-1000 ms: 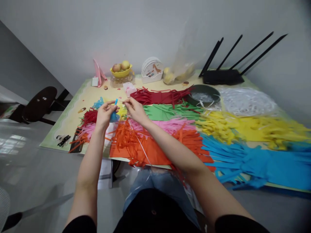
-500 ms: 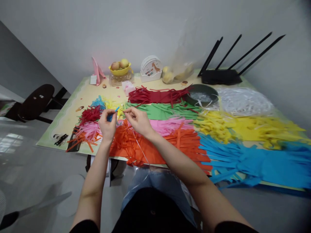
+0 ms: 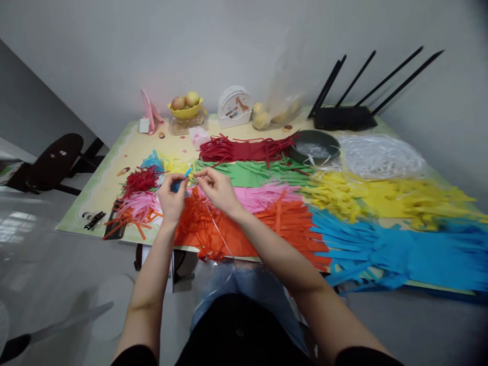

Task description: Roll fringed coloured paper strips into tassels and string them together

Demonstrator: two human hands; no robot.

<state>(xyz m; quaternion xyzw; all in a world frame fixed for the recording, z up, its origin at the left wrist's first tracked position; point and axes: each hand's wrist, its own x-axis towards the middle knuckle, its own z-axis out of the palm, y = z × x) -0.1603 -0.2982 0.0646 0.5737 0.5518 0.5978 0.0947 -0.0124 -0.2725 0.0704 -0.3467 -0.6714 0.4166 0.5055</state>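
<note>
1. blue paper piece [image 3: 176, 184] is being pinched in the left hand [image 3: 171, 195], over the orange strips [image 3: 221, 229].
2. right hand [image 3: 218, 188] is pinching a thin white strip [image 3: 217, 223] toward it; joining them likely needs steady alignment.

No words, numbers or brand marks can be read anywhere. The white holder [image 3: 233, 107] at the far desk edge bears only a giraffe picture.

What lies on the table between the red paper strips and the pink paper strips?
In the head view, the green paper strips lie between the red paper strips and the pink paper strips.
</note>
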